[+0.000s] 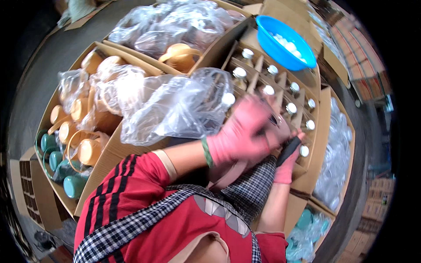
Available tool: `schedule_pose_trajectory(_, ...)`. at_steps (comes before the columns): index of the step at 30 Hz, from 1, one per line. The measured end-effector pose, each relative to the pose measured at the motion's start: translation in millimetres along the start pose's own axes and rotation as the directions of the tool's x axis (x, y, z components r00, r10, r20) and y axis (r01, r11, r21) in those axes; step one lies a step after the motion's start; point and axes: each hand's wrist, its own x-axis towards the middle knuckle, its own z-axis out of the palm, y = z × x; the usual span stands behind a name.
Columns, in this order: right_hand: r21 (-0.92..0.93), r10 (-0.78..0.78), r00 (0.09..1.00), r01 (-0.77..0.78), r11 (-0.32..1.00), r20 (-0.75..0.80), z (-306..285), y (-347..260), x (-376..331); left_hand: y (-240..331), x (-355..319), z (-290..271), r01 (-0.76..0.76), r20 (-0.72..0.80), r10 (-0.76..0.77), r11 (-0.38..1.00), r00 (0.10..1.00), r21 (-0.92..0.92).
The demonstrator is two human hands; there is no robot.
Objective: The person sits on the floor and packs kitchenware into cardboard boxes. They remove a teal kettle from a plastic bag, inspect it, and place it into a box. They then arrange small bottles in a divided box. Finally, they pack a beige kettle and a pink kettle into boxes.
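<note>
Down low, both hands in pink gloves, close together over a cardboard box split by dividers into cells. Left hand blurred, back of the glove up, fingers curled over something beneath; what they grip not discernible, nor whether truly clenched. Green band at the left wrist, red sleeve with black stripes behind it. Right hand just beside and partly under the left, fingers wrapped around a dark cylindrical object, tilted, its upper end toward the box's near cells. Hands touching or nearly so; exact contact lost in the blur.

Upright in the cells, glass bottles with silvery-white caps, one per cell, rows running away toward the top of the view. Beyond them, a blue plastic basin resting on the box's far corner, white caps inside. Left of the hands, a crumpled clear plastic bag draped over the edge of a neighbouring carton; in that carton, tan lids and teal lids, some in plastic. Farther back, another carton of bagged tan pieces. Right of the divided box, a carton of clear plastic wrappings. Checked apron over the red shirt at the bottom.
</note>
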Motion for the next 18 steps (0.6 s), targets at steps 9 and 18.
schedule_pose_trajectory(9, 0.024, -0.29, 0.9, 0.299, 0.954, 0.324, 20.2, -25.2, -1.7, -30.2, -3.6, 7.7, 0.035, 0.007, -0.036, 0.995, 0.999, 0.092)
schedule_pose_trajectory(18, 0.089, -0.782, 0.601, 0.78, 0.619, 0.164, 33.1, -86.0, -69.5, 11.4, 15.3, -37.6, -0.05, -0.109, 0.048, 0.998, 0.993, -0.024)
